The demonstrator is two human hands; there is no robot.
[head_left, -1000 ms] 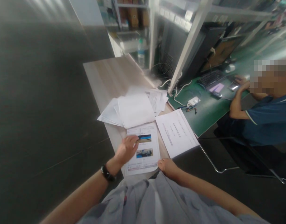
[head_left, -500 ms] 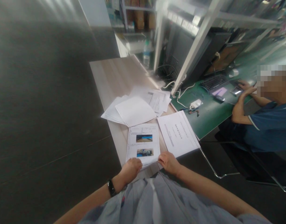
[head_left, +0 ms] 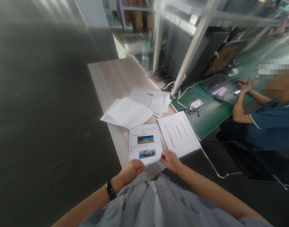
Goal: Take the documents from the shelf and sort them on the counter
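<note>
Inspection of the work surface: a ring-bound white paper booklet (head_left: 145, 145), printed with two colour photographs, lies at the near end of a long pale wood-grain table (head_left: 113, 78), directly in front of the wearer's grey shirt (head_left: 158, 201). Its position within easy reach of both arms appears to be why it can be handled without leaning.

The left hand (head_left: 132, 171), with a black wristband (head_left: 110, 190) at the wrist, has its fingers curled closely over the booklet's lower edge. The right hand (head_left: 171, 162) holds the lower right corner in a tight pinch, and the pages bow slightly there. Holding at two points along one edge would keep the stack square (the thumbs are hidden, so their placement cannot be confirmed).

A flat white printed sheet (head_left: 178, 134) lies just to the right of the booklet, and a loose pile of white pages (head_left: 127, 113) sits just beyond it. Both lie outside the hands' immediate area, which seems to be the reason for their placement.

Well apart, a seated co-worker in a dark blue polo shirt (head_left: 272, 129) has both hands raised above a green bench mat (head_left: 212, 118), near a black keyboard (head_left: 214, 82).
</note>
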